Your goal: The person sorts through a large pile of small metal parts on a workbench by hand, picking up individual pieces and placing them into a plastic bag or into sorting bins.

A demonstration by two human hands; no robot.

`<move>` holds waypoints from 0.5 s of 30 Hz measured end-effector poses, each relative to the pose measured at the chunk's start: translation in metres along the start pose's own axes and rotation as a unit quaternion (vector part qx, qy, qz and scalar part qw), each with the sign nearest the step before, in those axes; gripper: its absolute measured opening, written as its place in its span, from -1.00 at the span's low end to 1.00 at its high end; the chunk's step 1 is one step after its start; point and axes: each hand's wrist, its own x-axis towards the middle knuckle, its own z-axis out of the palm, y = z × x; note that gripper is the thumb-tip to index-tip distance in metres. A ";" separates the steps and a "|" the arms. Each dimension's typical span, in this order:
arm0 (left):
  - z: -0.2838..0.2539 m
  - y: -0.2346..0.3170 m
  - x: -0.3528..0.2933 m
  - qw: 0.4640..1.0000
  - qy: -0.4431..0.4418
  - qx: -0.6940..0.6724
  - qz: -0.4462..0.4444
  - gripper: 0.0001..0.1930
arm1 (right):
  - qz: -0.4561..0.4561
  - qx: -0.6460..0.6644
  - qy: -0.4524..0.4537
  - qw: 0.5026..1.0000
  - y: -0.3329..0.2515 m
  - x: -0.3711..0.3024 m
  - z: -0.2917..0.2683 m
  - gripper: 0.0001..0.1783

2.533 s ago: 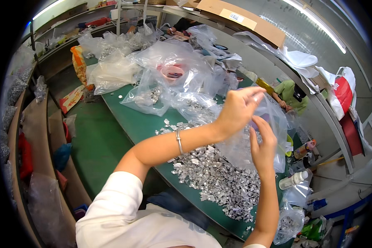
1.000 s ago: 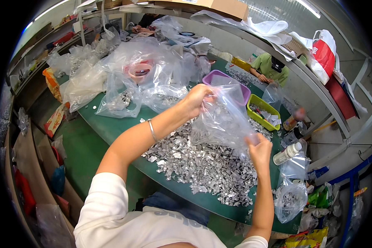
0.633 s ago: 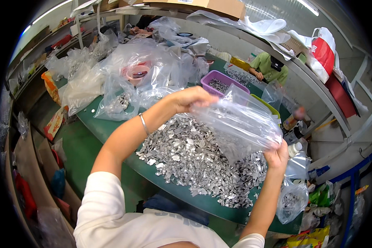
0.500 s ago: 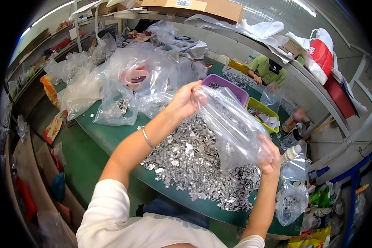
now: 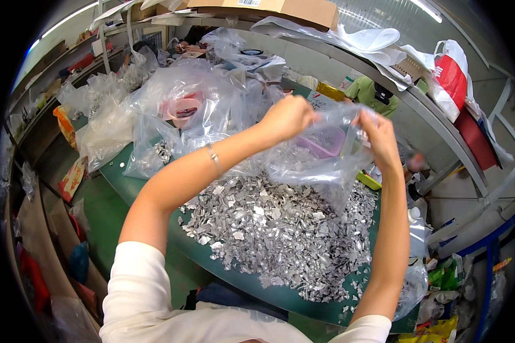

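Observation:
Both hands hold up a clear plastic bag [image 5: 312, 168] by its upper edge, above the far side of a heap of small silvery metal pieces [image 5: 269, 228]. My left hand [image 5: 292, 117] is closed on one side of that edge, its fingertips partly hidden. A pinch of my right hand [image 5: 377, 134] grips the other side. The bag hangs down between them, and its lower end comes close to the heap. Through the film shows a purple bin [image 5: 325, 146]; whether anything lies inside the bag I cannot tell.
Large clear bags [image 5: 206, 97] crowd the table's far left, with a pink bowl [image 5: 184, 108] among them. A yellow-green bin [image 5: 369, 180] stands beyond my right wrist. Across the table sits a person in a green shirt [image 5: 363, 94]. A shelf holds a cardboard box [image 5: 303, 12].
Both hands have risen, and my right hand has moved far up toward the left one. The bag, stretched slantwise before, now hangs from its upper edge.

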 end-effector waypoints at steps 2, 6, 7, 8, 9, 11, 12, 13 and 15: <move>0.015 -0.027 0.024 0.977 0.199 -0.079 -0.004 -0.76 | -0.056 -0.090 0.073 0.992 -0.003 0.034 0.003 -0.74; 0.031 -0.047 0.055 0.937 0.339 -0.070 0.053 -0.79 | -0.164 -0.178 0.181 0.953 0.032 0.077 0.013 -0.82; 0.036 -0.056 0.051 0.935 0.347 -0.052 0.047 -0.77 | -0.155 -0.149 0.190 0.958 0.038 0.081 0.022 -0.82; 0.039 -0.065 0.047 0.933 0.355 -0.033 0.043 -0.76 | -0.128 -0.202 0.189 0.953 0.044 0.079 0.031 -0.79; 0.043 -0.077 0.037 0.938 0.345 -0.011 0.025 -0.75 | -0.125 -0.191 0.147 0.962 0.052 0.073 0.044 -0.74; 0.053 -0.099 0.015 0.948 0.316 0.021 -0.006 -0.74 | -0.086 -0.169 0.072 0.979 0.081 0.061 0.059 -0.63; 0.056 -0.112 -0.002 0.958 0.284 0.040 -0.031 -0.77 | -0.051 -0.147 0.028 0.987 0.094 0.054 0.070 -0.58; 0.061 -0.123 -0.019 0.965 0.249 0.055 -0.057 -0.79 | -0.034 -0.165 -0.011 0.986 0.094 0.038 0.080 -0.50; 0.062 -0.133 -0.051 0.972 0.201 0.058 -0.105 -0.83 | -0.059 -0.169 -0.028 0.983 0.132 0.024 0.095 -0.22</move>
